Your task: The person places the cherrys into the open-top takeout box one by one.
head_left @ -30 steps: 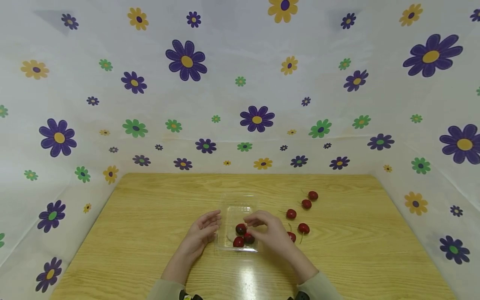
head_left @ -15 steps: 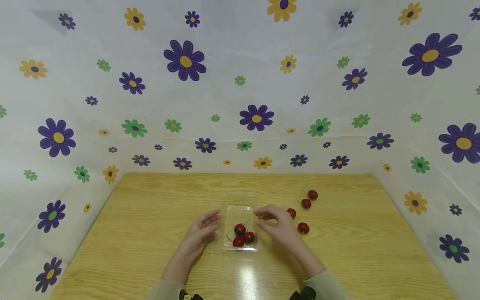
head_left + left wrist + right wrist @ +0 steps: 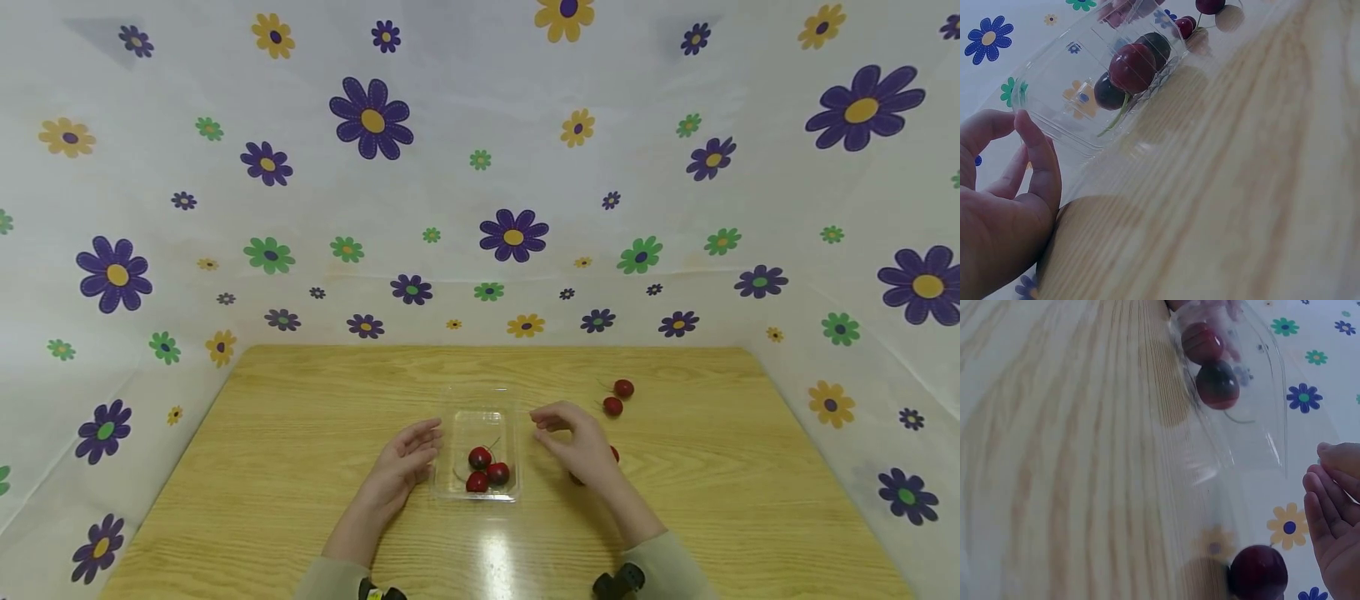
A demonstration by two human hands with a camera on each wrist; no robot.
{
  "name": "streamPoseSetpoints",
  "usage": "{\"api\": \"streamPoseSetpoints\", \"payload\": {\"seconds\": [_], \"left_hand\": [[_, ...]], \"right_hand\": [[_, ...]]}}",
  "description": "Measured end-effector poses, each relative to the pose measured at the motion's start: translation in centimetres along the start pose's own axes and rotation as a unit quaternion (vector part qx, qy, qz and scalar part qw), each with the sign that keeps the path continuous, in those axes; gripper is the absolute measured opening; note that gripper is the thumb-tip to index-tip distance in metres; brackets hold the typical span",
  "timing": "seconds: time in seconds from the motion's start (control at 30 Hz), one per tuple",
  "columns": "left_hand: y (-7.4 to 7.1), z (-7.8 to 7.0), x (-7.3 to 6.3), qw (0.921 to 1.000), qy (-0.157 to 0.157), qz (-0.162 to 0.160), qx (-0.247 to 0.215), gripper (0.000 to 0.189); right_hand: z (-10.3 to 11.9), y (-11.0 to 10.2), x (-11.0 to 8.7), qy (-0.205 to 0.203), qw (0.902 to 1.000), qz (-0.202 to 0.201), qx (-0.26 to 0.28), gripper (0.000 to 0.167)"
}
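A clear plastic container stands mid-table with three dark red cherries grouped at its near end, a stem rising from them. My left hand rests along its left side, fingers relaxed; in the left wrist view the fingertips are right at the container's edge. To the right of the container, my right hand hovers with thumb and fingers loosely bent and nothing between them. Below that hand in the right wrist view is a loose cherry. The right hand and wrist partly hide cherries on the table.
Two loose cherries with stems, a farther one and a nearer one, lie behind and right of my right hand. Another cherry peeks out beside the right wrist. A flower-print sheet surrounds the wooden table.
My right hand has left the cherries in the container and moved right, out over the loose cherries, now covering some. The left hand and container have stayed put.
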State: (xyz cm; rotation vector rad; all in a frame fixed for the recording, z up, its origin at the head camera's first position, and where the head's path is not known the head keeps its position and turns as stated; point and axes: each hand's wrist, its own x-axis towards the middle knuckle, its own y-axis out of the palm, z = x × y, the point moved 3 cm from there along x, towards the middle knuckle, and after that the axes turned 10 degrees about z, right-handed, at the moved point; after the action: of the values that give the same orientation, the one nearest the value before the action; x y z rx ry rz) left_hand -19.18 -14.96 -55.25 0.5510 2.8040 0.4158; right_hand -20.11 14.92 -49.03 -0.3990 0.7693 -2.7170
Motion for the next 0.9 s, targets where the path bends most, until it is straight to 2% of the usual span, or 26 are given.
{"api": "streamPoseSetpoints", "payload": {"seconds": [0.17,0.43,0.63,0.9], "left_hand": [[0.0,0.0,0.1,1.0,-0.002,0.004,-0.005,0.056],[-0.1,-0.2,-0.2,0.9999,0.0,0.015,-0.008,0.057],[0.0,-0.1,-0.1,0.9999,-0.001,0.0,-0.013,0.055],[0.0,-0.3,-0.3,0.9998,0.0,0.016,-0.012,0.058]], "right_hand": [[-0.8,-1.0,-0.1,0.034,0.9993,-0.013,-0.01,0.023],[-1.7,-3.0,-0.2,0.015,0.9983,-0.045,-0.034,0.023],[-2.1,-4.7,-0.4,0.031,0.9967,-0.06,-0.045,0.022],[-3.4,-6.6,-0.5,0.035,0.9943,-0.084,-0.054,0.023]]}}
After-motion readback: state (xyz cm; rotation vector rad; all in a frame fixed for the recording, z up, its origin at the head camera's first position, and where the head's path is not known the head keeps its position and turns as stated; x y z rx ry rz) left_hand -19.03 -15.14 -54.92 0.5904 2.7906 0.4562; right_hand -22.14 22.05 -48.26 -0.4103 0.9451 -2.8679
